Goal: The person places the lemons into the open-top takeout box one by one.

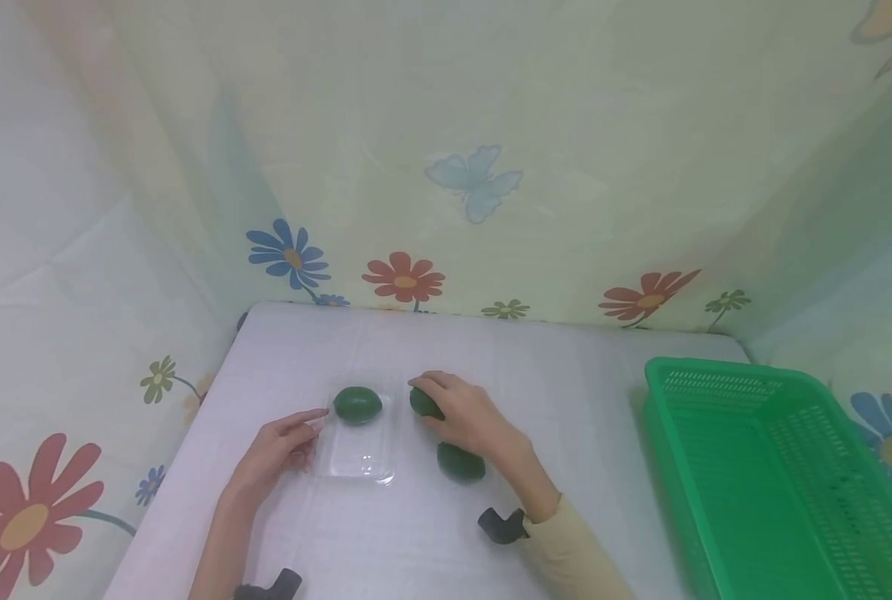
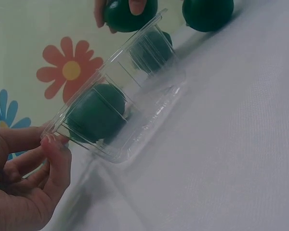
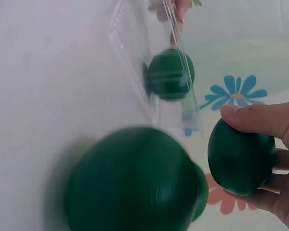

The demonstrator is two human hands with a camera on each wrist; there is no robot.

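Note:
A clear plastic tray (image 1: 352,457) sits on the white table with one green lime (image 1: 358,405) at its far end. My left hand (image 1: 279,446) pinches the tray's left rim between thumb and fingers, plain in the left wrist view. Right of the tray, my right hand (image 1: 464,408) grips a second lime (image 3: 242,156), thumb on one side and fingers on the other. In the right wrist view this lime is held up off the table. Below that hand lies another lime (image 1: 461,463); one more lime (image 3: 201,191) shows partly behind it in the right wrist view.
A large green plastic basket (image 1: 674,475) with perforated walls stands on the right. White cloth (image 1: 566,400) covers the table. Curtains printed with flowers (image 1: 403,279) and a butterfly enclose the back and sides. Each wrist wears a black device (image 1: 502,527).

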